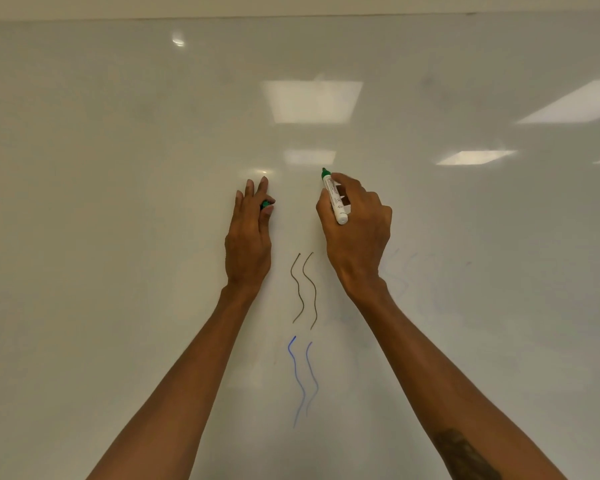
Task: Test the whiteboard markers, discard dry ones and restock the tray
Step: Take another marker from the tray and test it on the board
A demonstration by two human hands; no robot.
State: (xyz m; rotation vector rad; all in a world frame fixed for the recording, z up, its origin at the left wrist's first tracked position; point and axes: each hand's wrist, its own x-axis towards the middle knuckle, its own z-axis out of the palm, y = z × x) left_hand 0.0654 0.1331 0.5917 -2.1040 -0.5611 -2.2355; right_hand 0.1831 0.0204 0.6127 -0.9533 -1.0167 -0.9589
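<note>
Head view: both hands raised at whiteboard, centre frame.
Right hand: grips uncapped green marker, tip up.
Left hand: pinches green cap, other fingers straight.

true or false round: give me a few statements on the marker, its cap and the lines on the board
1. The right hand grips a green marker. True.
2. The marker is capped. False: its tip is bare, and the left hand pinches the green cap.
3. Two brown wavy lines sit above two blue wavy lines. True.
4. A green line is already on the whiteboard. False: only brown and blue lines and faint smudges show.
</note>
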